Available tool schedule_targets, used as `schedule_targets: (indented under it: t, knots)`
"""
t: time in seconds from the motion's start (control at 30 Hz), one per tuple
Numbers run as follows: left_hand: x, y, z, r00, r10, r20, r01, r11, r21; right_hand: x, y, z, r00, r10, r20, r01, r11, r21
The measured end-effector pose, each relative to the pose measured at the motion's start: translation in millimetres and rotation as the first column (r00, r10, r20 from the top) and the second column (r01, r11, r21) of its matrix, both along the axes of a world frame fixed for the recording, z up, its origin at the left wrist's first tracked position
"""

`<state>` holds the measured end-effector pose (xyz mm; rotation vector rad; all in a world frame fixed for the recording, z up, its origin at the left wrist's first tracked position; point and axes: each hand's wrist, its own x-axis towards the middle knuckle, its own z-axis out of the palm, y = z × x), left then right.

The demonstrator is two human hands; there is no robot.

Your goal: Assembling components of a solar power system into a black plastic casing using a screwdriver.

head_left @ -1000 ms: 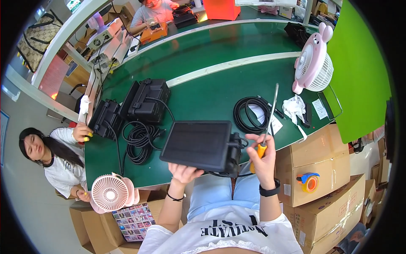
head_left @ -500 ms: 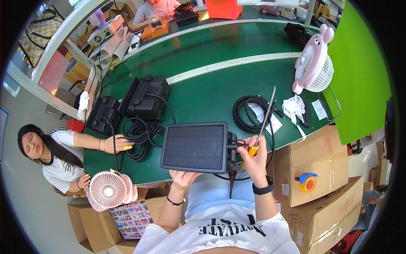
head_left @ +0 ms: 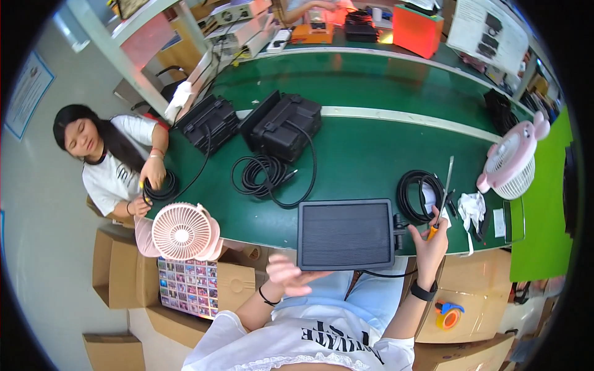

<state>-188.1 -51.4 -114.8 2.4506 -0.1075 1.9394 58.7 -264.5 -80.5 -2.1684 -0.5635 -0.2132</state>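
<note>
A flat black panel (head_left: 345,235), ribbed and hinged along its right side, lies at the table's near edge in front of me. My left hand (head_left: 288,275) is slightly blurred beside the panel's lower left corner, fingers apart and holding nothing. In my right hand (head_left: 428,247) is a screwdriver (head_left: 445,195), its orange handle gripped and its metal shaft pointing up and away. That hand is just right of the panel's hinge. A black cable (head_left: 390,274) runs from under the panel towards my right wrist.
Two black cases (head_left: 283,127) stand left of centre, near a coiled cable (head_left: 263,176). Another coil (head_left: 421,196) lies beyond my right hand. A pink fan (head_left: 510,159) stands at right, another (head_left: 182,232) at left. A co-worker (head_left: 114,162) handles cable at the left. Cardboard boxes (head_left: 473,297) flank me.
The view has shifted left, so everything appears further right. My left hand has come off the panel's underside. The co-worker's hand has moved from the middle coil to another coil.
</note>
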Motion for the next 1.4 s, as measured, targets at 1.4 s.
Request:
schedule_targets:
  t: [1.4]
  knots:
    - [78.5,-21.2,14.6,0.885,-0.465,0.014,0.099,0.159,-0.982,-63.6,51.4,85.7,0.727,0.669,-0.153,-0.473,0.65,0.595]
